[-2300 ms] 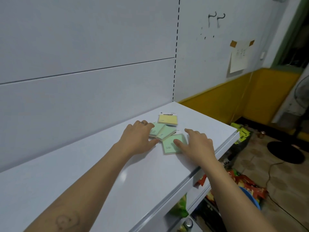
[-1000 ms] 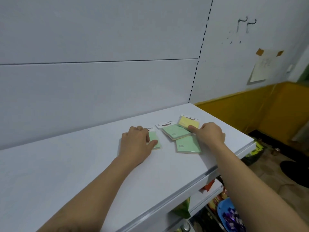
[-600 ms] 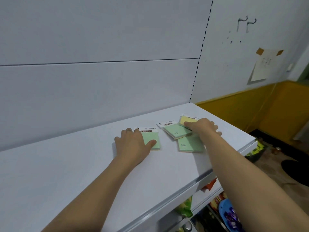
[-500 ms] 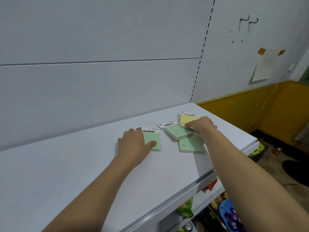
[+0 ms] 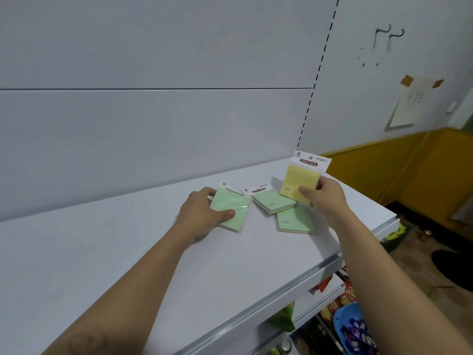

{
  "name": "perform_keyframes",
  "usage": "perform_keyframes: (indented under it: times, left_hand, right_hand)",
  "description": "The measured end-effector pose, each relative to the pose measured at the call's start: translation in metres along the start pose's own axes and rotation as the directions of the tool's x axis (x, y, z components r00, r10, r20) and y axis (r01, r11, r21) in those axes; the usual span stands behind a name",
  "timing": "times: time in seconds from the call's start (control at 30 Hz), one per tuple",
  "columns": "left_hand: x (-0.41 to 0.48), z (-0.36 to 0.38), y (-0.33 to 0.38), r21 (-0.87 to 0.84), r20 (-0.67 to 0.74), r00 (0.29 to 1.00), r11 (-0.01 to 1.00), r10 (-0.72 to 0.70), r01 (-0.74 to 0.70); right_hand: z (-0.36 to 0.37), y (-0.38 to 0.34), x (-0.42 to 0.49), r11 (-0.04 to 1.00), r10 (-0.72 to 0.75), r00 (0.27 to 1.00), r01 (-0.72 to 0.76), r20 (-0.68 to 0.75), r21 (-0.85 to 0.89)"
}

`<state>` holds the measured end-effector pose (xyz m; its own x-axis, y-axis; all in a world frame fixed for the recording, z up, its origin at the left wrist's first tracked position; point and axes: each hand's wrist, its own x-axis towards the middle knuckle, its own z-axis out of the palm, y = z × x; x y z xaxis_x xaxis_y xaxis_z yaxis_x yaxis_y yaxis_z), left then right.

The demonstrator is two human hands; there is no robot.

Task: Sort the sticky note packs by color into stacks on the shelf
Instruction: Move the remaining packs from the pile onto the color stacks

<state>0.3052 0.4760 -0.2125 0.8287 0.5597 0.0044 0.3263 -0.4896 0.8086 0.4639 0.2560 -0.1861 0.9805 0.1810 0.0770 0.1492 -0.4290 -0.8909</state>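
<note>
Four sticky note packs are in play on the white shelf, three green and one yellow. The right hand pinches the yellow pack by its lower corner, thumb on the face and fingers behind, holding it upright and clear of the shelf above the right end of the group. The left hand holds the leftmost green pack, thumb pressed on its top face and fingers curled round its far edge; the pack lies on the shelf. Between the hands a second green pack lies askew, and a third green pack sits nearer the front edge, seemingly tucked slightly under it. From where I stand these look light and fairly stiff, small blocks of paper in glossy wrap that probably slides easily. I'd take each by the sides of the pad itself, not the thin printed header card, which would likely bend.
</note>
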Motion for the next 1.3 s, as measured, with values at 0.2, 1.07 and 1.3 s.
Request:
perform_keyframes:
  times: [0.2,1.07,1.3]
  left_hand:
    - [-0.003,-0.008,0.003,-0.229,0.038,0.999,0.973,0.026,-0.017]
    - [-0.006,-0.076,0.025,-0.346,-0.097,0.984,0.922,0.15,-0.174]
    - [-0.024,-0.137,0.018,-0.321,-0.262,0.953,0.918,0.15,-0.233]
  right_hand:
    - [0.007,-0.004,-0.023,0.986,-0.12,0.993,0.12,0.008,-0.115]
    - [0.007,-0.056,-0.028,0.933,-0.301,0.944,0.321,0.134,-0.163]
    - [0.043,-0.104,-0.039,0.897,-0.418,0.879,0.44,0.231,-0.051]
